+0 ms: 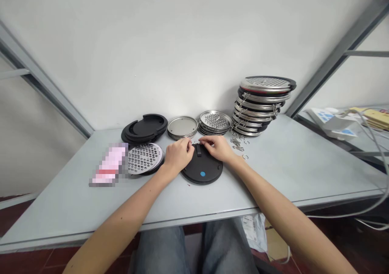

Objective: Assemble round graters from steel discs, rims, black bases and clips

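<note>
A round black disc (pixel 202 166) with a blue dot and a short raised strip lies flat on the grey table in front of me. At its far edge, left of the strip, my left hand (pixel 180 154) is closed, thumb and finger pressed together. My right hand (pixel 217 147) is closed too, its fingertips pinched just right of the strip. Between the fingertips a bit of thin metal shows, too small to name. Several metal clips (pixel 236 142) and a loose ring (pixel 245 157) lie to the right of my right hand.
Behind the hands sit a stack of plain metal discs (pixel 182 126) and a stack of perforated metal discs (pixel 215 121). A tall pile of assembled discs (pixel 261 104) rises at the right. Black rings (pixel 146 128) and grater plates (pixel 144 159) lie left, beside a blurred pink item (pixel 109 164).
</note>
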`<action>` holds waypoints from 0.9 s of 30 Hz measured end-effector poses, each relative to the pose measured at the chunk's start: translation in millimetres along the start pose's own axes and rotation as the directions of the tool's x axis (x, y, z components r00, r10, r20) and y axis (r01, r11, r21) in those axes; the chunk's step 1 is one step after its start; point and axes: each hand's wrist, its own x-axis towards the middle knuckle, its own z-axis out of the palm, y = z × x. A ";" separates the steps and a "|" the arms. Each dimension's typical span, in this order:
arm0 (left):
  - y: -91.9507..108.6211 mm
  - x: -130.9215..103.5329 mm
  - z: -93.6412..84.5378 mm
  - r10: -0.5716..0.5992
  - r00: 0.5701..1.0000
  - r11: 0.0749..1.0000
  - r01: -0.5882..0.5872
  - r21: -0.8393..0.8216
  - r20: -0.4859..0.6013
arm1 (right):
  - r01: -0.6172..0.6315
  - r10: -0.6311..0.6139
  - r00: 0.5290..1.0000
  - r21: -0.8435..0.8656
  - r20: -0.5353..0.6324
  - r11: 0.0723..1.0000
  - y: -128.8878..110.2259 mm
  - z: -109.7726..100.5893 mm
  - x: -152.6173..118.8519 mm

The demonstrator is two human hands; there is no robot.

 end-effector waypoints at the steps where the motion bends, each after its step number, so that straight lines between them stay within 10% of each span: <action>1: -1.8 0.2 -0.7 -0.017 1.000 1.000 0.017 -0.020 -0.004 | -0.002 0.002 1.000 -0.004 -0.004 1.000 -0.2 0.5 -0.3; 27: -22.4 4.4 15.5 0.212 0.969 0.886 -0.137 -0.443 0.125 | 0.044 -0.044 0.999 0.130 -0.001 0.990 -0.2 4.7 -1.6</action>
